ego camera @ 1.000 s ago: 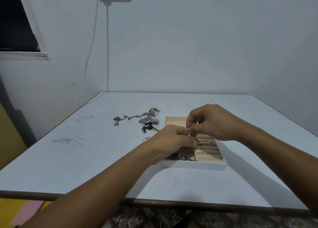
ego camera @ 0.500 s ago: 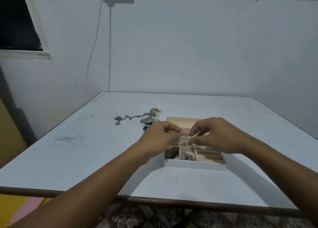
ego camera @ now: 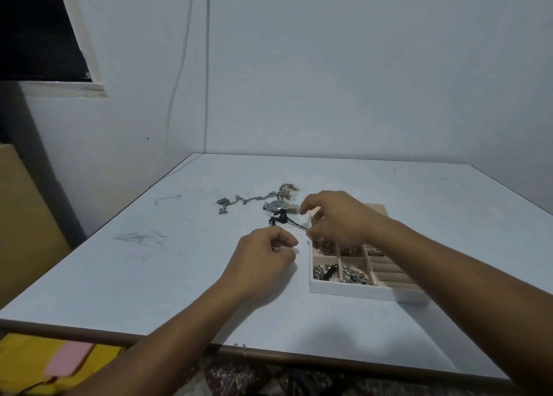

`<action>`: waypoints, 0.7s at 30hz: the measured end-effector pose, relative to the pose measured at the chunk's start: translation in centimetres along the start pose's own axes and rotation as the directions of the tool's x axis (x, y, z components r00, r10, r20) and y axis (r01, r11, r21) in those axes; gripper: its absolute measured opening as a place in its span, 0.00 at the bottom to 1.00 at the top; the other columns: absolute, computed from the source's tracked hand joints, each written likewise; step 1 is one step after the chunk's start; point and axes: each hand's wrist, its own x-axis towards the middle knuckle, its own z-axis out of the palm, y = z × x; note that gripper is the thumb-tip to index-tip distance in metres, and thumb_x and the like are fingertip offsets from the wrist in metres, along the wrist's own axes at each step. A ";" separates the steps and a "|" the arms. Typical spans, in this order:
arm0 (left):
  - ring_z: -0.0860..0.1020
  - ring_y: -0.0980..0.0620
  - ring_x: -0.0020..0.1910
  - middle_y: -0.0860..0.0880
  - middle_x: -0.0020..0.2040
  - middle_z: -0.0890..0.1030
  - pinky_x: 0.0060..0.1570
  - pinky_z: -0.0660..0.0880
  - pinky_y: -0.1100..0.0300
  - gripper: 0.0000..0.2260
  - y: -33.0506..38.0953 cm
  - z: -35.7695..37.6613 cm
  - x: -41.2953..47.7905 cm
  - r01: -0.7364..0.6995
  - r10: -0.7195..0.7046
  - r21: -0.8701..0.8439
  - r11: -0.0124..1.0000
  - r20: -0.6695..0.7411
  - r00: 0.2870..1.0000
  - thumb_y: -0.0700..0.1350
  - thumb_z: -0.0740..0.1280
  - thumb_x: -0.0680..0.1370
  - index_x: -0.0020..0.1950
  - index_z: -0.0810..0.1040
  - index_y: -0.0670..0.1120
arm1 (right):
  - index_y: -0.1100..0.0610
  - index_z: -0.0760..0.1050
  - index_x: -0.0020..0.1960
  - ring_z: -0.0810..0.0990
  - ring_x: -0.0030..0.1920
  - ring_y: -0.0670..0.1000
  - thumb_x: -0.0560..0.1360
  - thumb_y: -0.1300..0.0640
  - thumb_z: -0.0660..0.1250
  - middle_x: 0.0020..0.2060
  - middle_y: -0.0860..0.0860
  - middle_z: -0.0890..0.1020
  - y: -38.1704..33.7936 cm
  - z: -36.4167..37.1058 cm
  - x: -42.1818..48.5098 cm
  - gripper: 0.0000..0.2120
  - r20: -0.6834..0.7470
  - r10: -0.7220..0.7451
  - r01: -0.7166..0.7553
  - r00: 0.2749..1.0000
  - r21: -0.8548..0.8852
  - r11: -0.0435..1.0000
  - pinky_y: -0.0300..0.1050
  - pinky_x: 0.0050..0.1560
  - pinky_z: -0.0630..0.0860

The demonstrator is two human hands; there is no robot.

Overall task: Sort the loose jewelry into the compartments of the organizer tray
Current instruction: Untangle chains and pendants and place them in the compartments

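Looking down onto a pale counter (ego camera: 149, 276). An organizer tray (ego camera: 359, 293) sits right of centre. Its near-left compartments hold silver jewelry (ego camera: 353, 276), and padded ring rolls (ego camera: 389, 273) fill its right side. Loose on the counter beyond the tray's left edge lie a silver chain (ego camera: 245, 199), a wristwatch (ego camera: 279, 206) and a dark cord bracelet (ego camera: 279, 219).

The right hand (ego camera: 338, 219) hovers over the tray's far-left corner, fingers curled, seemingly pinching the bracelet's near end. The left hand (ego camera: 263, 258) is curled just left of the tray; whether it holds anything cannot be told.

The step appears to be picking up the bracelet. Next, it likely needs lifting clear of the watch and lowering into a free compartment.
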 end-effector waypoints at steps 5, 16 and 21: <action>0.77 0.71 0.42 0.59 0.46 0.82 0.38 0.69 0.78 0.09 -1.0 -1.2 -0.1 -0.025 0.026 0.069 0.997 -0.023 0.999 0.39 0.64 0.74 0.47 0.81 0.52 | 0.52 0.75 0.63 0.77 0.54 0.51 0.72 0.59 0.71 0.59 0.53 0.78 -1.8 1.9 3.2 0.20 0.040 -0.023 0.026 0.999 -0.059 0.998 0.41 0.50 0.72; 0.74 0.59 0.56 0.56 0.56 0.78 0.53 0.69 0.67 0.10 -2.7 -2.0 -0.6 -0.124 0.127 0.299 0.946 0.008 0.992 0.43 0.65 0.73 0.52 0.80 0.53 | 0.58 0.80 0.55 0.76 0.47 0.49 0.72 0.56 0.72 0.46 0.48 0.77 -2.8 4.5 5.8 0.12 0.026 0.011 -0.012 1.000 0.022 1.000 0.40 0.44 0.72; 0.69 0.59 0.61 0.57 0.60 0.75 0.54 0.62 0.69 0.11 -3.0 -1.5 -0.5 -0.186 0.186 0.358 0.915 0.033 0.982 0.45 0.64 0.75 0.55 0.79 0.53 | 0.60 0.80 0.50 0.73 0.44 0.48 0.73 0.60 0.70 0.43 0.49 0.75 -2.9 4.7 5.7 0.06 -0.002 0.012 -0.012 1.000 0.031 0.999 0.41 0.43 0.71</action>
